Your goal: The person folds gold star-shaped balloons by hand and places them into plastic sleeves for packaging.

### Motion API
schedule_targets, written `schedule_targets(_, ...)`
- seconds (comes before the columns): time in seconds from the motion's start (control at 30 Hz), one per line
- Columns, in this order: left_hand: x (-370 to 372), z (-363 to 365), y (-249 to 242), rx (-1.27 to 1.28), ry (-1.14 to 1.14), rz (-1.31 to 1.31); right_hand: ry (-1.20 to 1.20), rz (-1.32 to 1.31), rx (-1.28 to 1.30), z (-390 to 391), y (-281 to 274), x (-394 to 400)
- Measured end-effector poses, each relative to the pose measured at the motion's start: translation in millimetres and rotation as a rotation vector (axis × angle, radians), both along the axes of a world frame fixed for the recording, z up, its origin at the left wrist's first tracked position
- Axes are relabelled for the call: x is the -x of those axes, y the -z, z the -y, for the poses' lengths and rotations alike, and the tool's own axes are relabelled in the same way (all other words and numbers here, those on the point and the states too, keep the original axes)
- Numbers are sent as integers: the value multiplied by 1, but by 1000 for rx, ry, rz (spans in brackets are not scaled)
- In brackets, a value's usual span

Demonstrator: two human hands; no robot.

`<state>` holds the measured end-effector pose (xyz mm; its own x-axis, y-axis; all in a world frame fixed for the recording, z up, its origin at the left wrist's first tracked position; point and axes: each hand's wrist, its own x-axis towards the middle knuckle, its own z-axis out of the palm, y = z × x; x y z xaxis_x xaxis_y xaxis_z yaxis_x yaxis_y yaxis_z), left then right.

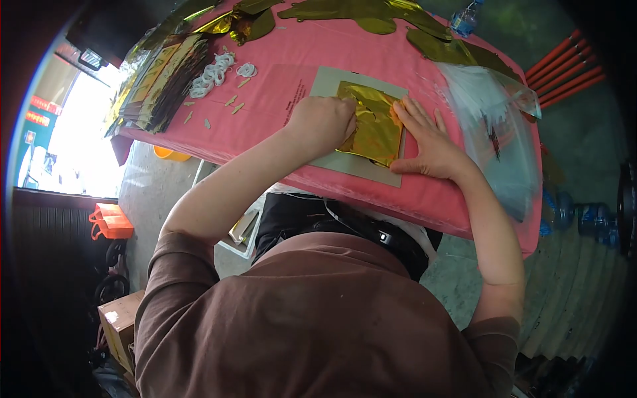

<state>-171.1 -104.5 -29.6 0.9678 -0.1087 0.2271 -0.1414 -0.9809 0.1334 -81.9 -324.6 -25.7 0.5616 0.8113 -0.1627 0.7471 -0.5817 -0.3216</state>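
Note:
A folded gold foil sheet (377, 132), its surface creased, lies on a grey cardboard sheet (325, 79). My left hand (325, 121) is closed in a fist and rests against the foil's left side; whatever its fingers may hold is hidden. Along the foil's right edge my right hand (428, 139) lies with fingers spread and thumb at the lower corner, touching both foil and board. The board sits on a table with a pink cover (265, 99), close to its front edge.
To the left are a stack of flattened gold packets (166, 83), white cord bundles (215, 73) and several small tan pieces. Gold foil balloons (345, 10) line the far edge. Clear plastic bags (491, 126) lie at right, and a water bottle (466, 18) stands behind.

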Motion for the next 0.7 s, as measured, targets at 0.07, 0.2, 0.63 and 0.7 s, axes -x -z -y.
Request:
schedule_targets(0.07, 0, 0, -1, -4, -2, -11, 13, 12, -5, 2, 0, 0)
schedule_targets(0.2, 0, 0, -2, -7, -7, -21, 23, -20, -21, 2, -3, 1)
schedule_targets(0.63, -3, 4, -5, -191, 9, 17, 20, 8, -41, -16, 2, 7)
schedule_targets(0.7, -2, 4, -7, -169, 43, -26, 26, 15, -38, -23, 1, 10)
